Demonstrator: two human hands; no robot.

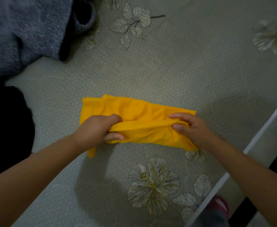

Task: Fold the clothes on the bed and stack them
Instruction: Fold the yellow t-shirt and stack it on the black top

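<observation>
While the bed [175, 76] carries a grey knit garment [24, 30] at far left, the yellow garment [139, 115] lies mid-bed. Left hand [95, 130] and right hand [191, 126] each pinch its near fold. Risk: uneven lift lets thin cloth slip, skewing the fold.

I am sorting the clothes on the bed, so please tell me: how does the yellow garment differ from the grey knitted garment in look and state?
The yellow garment is plain, bright and thin; the grey knitted garment is speckled, dull and thick. The yellow one is partly folded into a flat band, gripped by the left hand and the right hand; the grey one lies crumpled and untouched at the far left. Both rest on the flowered bedsheet.
</observation>
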